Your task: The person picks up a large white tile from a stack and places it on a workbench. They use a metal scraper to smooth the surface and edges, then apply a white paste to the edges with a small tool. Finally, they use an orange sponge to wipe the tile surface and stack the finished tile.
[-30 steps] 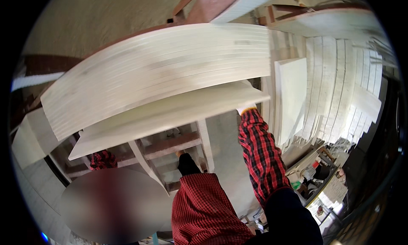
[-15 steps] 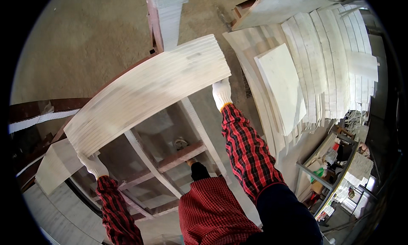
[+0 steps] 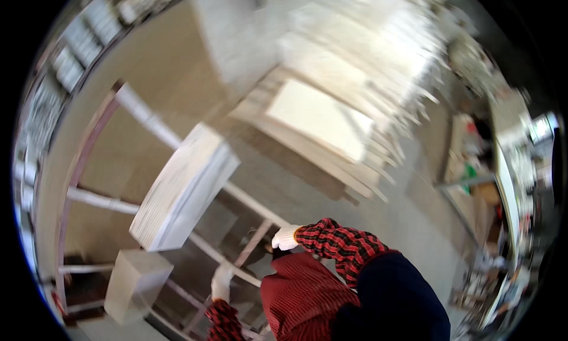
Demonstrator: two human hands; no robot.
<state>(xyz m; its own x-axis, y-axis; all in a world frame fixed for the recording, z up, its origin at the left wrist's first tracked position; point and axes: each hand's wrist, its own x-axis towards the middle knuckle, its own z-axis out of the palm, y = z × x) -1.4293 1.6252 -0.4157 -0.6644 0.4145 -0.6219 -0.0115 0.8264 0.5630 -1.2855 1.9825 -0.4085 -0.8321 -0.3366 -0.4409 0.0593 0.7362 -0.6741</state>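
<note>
On the white frame (image 3: 177, 142), the stack of white boards (image 3: 183, 190) now lies alone.
Both gloved hands, left (image 3: 221, 283) and right (image 3: 286, 237), have let go and hang empty, fingers loose.

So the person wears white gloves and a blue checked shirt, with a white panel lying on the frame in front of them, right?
Not quite: the head view shows the shirt sleeve is red and black checked, not blue. The rest holds: white gloves on the left hand and right hand, and a white panel lying on the frame.

Board (image 3: 184, 190) on frame (image 3: 234, 193), hands (image 3: 254, 261) right.
</note>
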